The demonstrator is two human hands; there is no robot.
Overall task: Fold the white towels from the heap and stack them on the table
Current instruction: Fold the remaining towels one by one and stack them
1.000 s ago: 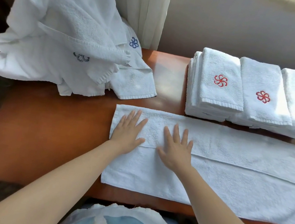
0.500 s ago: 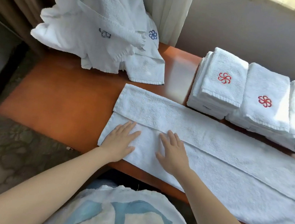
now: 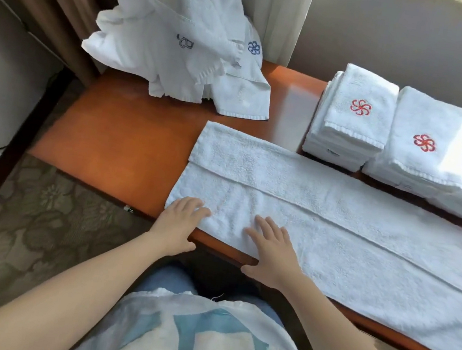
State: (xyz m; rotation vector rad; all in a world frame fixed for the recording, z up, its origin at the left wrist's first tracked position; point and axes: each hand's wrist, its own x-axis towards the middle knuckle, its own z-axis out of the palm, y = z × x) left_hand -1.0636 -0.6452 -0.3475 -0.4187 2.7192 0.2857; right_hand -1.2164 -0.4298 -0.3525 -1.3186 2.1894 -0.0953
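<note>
Two hands are resting on one long white towel (image 3: 334,234) in the head view, the only view given. The towel is lying spread across the near part of the table (image 3: 116,141), running from the middle out to the right, with its far strip already folded toward the near side so that a hem is crossing it lengthwise. The left hand (image 3: 180,221) is lying flat with straight fingers on the towel's near left corner, its palm hanging over the table's near edge. The right hand (image 3: 271,250) is lying just beside it to the right, fingers spread and pressing on the cloth, thumb out by the table's edge. Neither hand is gripping or pinching anything. The towel is looking soft, light and limp, with a nap that is likely clinging to itself and not sliding, so it is probably going to sag and wrinkle unless it is taken by its near edge at two spaced points or at the corners. At the far left the unfolded heap (image 3: 177,39) is sitting, and at the far right three stacks (image 3: 357,115) of folded towels are standing side by side.
</note>
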